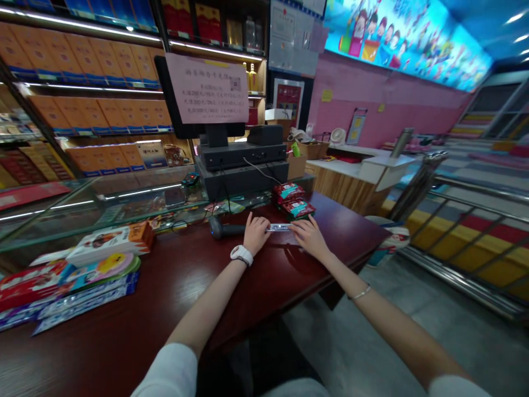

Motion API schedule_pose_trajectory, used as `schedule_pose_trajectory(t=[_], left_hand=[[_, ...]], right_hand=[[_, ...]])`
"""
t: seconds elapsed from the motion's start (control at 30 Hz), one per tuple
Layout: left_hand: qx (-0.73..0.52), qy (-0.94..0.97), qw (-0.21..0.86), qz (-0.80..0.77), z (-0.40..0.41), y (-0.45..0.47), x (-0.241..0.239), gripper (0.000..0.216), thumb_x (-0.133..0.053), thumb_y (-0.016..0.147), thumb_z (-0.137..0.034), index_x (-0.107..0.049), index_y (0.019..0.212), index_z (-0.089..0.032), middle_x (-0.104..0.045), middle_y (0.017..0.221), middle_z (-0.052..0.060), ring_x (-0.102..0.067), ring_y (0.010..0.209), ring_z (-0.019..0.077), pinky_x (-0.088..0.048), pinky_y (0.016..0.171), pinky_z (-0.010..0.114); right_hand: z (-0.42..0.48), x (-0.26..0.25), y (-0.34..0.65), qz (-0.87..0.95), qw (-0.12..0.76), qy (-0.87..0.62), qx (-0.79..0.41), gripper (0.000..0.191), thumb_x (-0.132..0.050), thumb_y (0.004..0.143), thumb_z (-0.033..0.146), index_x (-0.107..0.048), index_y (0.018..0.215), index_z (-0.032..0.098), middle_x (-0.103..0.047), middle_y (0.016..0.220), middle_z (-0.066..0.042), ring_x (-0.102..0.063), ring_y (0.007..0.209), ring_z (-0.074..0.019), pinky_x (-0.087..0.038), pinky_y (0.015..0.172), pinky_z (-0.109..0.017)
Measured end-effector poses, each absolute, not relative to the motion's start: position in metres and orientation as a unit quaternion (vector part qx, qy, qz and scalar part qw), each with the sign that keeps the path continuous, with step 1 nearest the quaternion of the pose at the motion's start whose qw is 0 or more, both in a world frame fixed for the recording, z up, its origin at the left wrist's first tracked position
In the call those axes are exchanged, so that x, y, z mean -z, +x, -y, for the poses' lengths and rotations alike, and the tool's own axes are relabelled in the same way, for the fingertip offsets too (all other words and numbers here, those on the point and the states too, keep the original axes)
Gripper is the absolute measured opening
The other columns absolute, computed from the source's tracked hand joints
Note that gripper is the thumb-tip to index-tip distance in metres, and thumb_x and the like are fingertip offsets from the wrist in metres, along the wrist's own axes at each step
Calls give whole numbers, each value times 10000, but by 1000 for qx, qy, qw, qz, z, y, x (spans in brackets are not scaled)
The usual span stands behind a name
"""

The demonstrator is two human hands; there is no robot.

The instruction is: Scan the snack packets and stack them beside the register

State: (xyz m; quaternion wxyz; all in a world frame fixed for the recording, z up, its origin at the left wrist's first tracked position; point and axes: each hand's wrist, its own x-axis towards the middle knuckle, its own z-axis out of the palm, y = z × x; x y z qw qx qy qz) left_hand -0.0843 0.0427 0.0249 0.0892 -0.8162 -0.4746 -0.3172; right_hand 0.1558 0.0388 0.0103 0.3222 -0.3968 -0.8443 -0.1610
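Both my hands hold a small flat silvery packet (279, 227) between them, just above the dark red counter (173, 298). My left hand (256, 234), with a white watch on its wrist, pinches the packet's left end. My right hand (309, 236) grips the right end, fingers curled. Just beyond lie red and green snack packets (294, 202) in a small pile. A black barcode scanner (225, 228) lies on the counter left of my left hand.
A black cash register with a screen (231, 149) stands behind the packets. Boxes and flat packages (82, 275) lie at the counter's left end beside a glass display case (103, 204). Metal railings (454, 220) stand to the right.
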Motion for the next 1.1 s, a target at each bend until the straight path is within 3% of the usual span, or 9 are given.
schedule_pose_trajectory(t=[0.33,0.47,0.57,0.67,0.83,1.1], left_hand=[[262,-830,13,492,-52,-38,-12,78,-608,873,-220,-633,947,-229,-675,1020,16,-592,1056,202,-192,1216,497],[220,-847,-57,480,-43,-33,-6,233,-531,933,-260,-624,1147,-253,-676,1210,17,-586,1145,200,-190,1212,528],[195,-865,-69,457,-32,-27,-2,347,-483,962,-292,-559,1298,-250,-585,1393,48,-525,1269,219,-164,1217,553],[189,-874,-52,444,-23,-20,-3,416,-470,968,-342,-503,1367,-228,-513,1463,75,-469,1334,234,-168,1218,557],[178,-878,-18,444,-15,-15,-8,416,-455,973,-365,-526,1350,-205,-572,1387,85,-488,1312,234,-188,1223,528],[140,-888,-19,437,-27,1,-2,495,-381,993,-407,-462,1426,-182,-475,1506,67,-363,1432,268,-182,1227,525]], right_hand=[[-68,8,192,823,292,-469,132,377,-421,892,101,-674,1139,232,-699,1180,-61,-584,1142,-230,-224,1181,-571],[-71,11,199,815,264,-504,110,386,-402,879,74,-697,1066,238,-721,1121,-50,-589,1129,-238,-220,1169,-589],[-68,13,201,793,246,-546,109,392,-404,875,79,-710,1056,243,-713,1126,-59,-595,1110,-242,-243,1156,-589],[-58,12,198,785,231,-563,117,371,-407,917,147,-693,1134,241,-668,1229,-80,-580,1150,-246,-247,1159,-570],[-39,7,195,810,189,-550,80,382,-380,999,358,-628,1260,231,-644,1295,-70,-569,1196,-230,-257,1174,-514],[-41,11,193,748,154,-644,39,480,-320,1011,452,-509,1401,247,-492,1490,-69,-454,1349,-290,-217,1164,-608]])
